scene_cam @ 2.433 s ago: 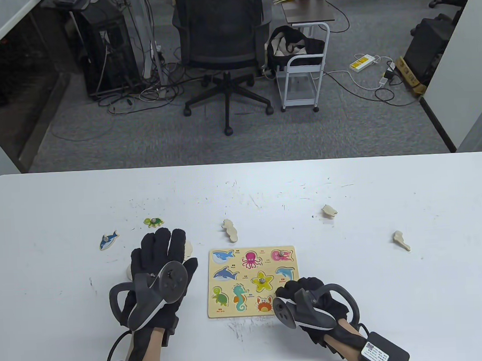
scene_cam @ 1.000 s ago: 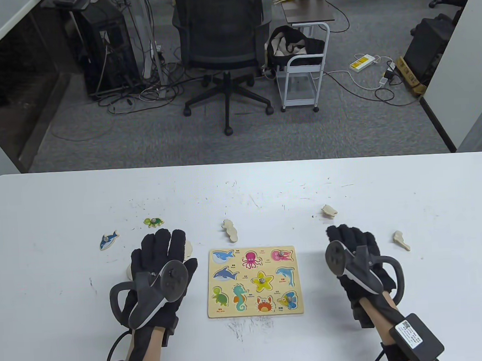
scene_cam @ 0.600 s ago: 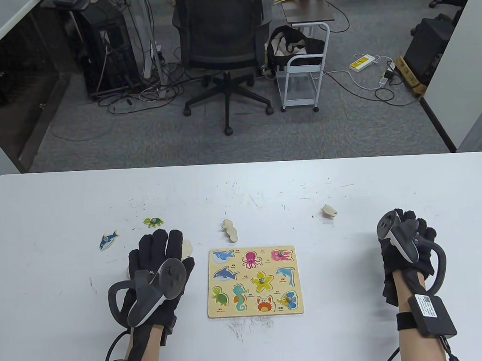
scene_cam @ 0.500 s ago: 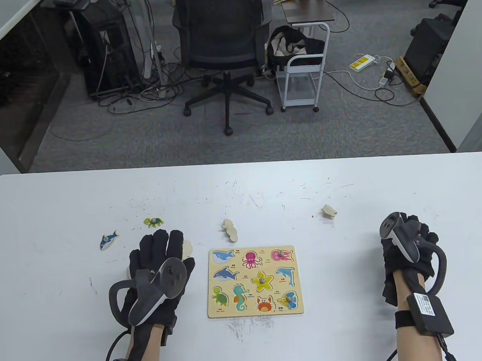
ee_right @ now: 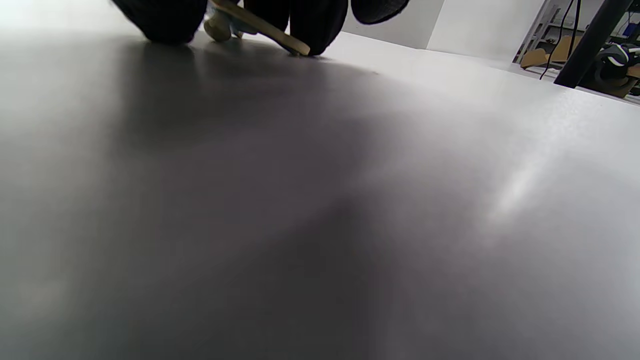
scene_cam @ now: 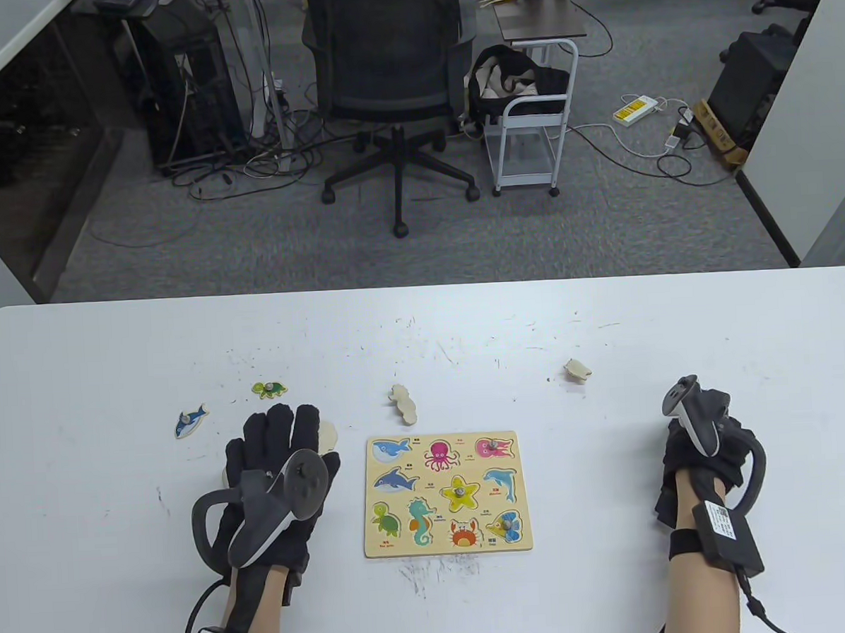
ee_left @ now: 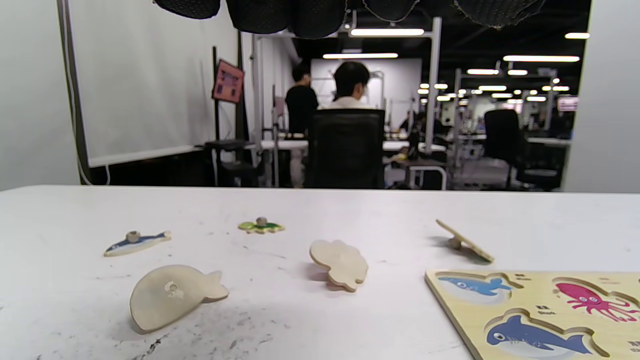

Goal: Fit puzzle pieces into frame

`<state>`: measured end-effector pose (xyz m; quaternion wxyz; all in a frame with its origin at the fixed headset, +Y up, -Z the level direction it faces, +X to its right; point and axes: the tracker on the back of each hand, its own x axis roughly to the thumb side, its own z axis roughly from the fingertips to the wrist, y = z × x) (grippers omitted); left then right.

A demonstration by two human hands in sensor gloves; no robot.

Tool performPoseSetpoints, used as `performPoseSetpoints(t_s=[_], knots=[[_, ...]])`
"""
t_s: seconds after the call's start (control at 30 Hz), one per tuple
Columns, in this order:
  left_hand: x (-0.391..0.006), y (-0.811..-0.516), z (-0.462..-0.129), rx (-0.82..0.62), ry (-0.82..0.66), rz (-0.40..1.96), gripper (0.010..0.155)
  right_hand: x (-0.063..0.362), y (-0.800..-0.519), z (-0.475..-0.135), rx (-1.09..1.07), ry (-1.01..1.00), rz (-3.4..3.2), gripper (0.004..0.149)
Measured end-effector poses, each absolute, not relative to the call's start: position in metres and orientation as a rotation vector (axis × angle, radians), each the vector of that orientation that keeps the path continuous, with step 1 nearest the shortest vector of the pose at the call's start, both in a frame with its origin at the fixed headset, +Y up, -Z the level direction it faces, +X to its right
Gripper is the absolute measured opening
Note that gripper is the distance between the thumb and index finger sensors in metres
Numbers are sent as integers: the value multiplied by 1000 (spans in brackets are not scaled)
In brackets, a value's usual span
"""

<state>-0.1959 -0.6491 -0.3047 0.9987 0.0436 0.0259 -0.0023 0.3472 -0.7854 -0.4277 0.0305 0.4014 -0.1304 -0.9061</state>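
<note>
The right hand [scene_cam: 701, 440] curled its fingers [ee_right: 320, 22] down onto the table [scene_cam: 618, 532], its grip pinching a face-down wooden puzzle piece [ee_right: 260, 27] tilted up off the surface. The puzzle frame [scene_cam: 446, 493] lay well to its left. Beyond the frame, the left hand [scene_cam: 278, 472] rested flat, grip spread, over blank pieces [ee_left: 170, 297], with the shark piece [scene_cam: 189, 421] near its fingertips.

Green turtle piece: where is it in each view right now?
Table view: green turtle piece lies just beyond the left hand's fingertips.
Left wrist view: left of centre, mid-table.
Right wrist view: not in it.
Shared landmark: blue fish piece, to its left in both.
</note>
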Motion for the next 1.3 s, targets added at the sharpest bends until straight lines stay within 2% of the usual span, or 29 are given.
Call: performPoseSetpoints(t_s=[0.4, 0.57, 0.7, 0.83, 1.0, 1.13, 1.3], knots=[[-196, -650, -306, 84, 49, -4, 74, 347, -779, -422, 1295, -285, -2805, 50], [-196, -649, -305, 94, 40, 13, 74, 344, -766, -413, 1197, -230, -2888, 48], [-195, -646, -303, 101, 31, 25, 73, 323, -736, -402, 979, -94, -3044, 49], [-194, -644, -300, 114, 18, 33, 74, 282, -697, -386, 711, 31, -3211, 49], [-191, -641, -297, 131, -3, 57, 74, 229, -665, -360, 378, 144, -3413, 47], [-187, -642, -297, 113, -25, 105, 73, 187, -649, -336, 86, 189, -3571, 47], [-180, -644, -296, 82, -106, 268, 72, 145, -641, -315, -285, 103, -3738, 47]])
